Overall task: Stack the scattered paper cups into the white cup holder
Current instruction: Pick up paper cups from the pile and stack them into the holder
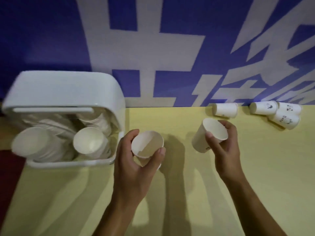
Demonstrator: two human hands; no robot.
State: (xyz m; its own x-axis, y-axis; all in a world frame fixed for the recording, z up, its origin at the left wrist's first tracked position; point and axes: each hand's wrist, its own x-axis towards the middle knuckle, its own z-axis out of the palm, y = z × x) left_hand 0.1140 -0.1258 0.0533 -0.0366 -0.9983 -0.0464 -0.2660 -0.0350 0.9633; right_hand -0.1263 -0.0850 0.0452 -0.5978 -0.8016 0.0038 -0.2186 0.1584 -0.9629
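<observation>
1. The left hand (133,169) holds a paper cup (147,147) with its mouth up. The fingers are curled around its wall (perhaps another cup sits under it; I cannot tell).
2. The right hand (226,150) holds a second cup (210,135), tilted. The fingers and thumb pinch it near the rim.
3. The white cup holder (68,161) stands on the table (187,193) at 9 o'clock from the left hand, just beside it. Inside lean a left stack (30,142) and a right stack (88,140), with their mouths toward the person.
4. What could go wrong: a hard squeeze can press a soft rim into an oval, and then the cup will not slide into another.
5. A cup that comes in at a different angle from the leaning stack may catch on its rim and push the stack back instead of going inside.
6. Four loose cups (263,108) lie on their sides at 1 o'clock from the right hand, near the blue wall (51,31). Three of them touch each other, so taking one may make the others roll.
7. Nothing lies between the hands and the holder. Only its low front edge must be passed over.
</observation>
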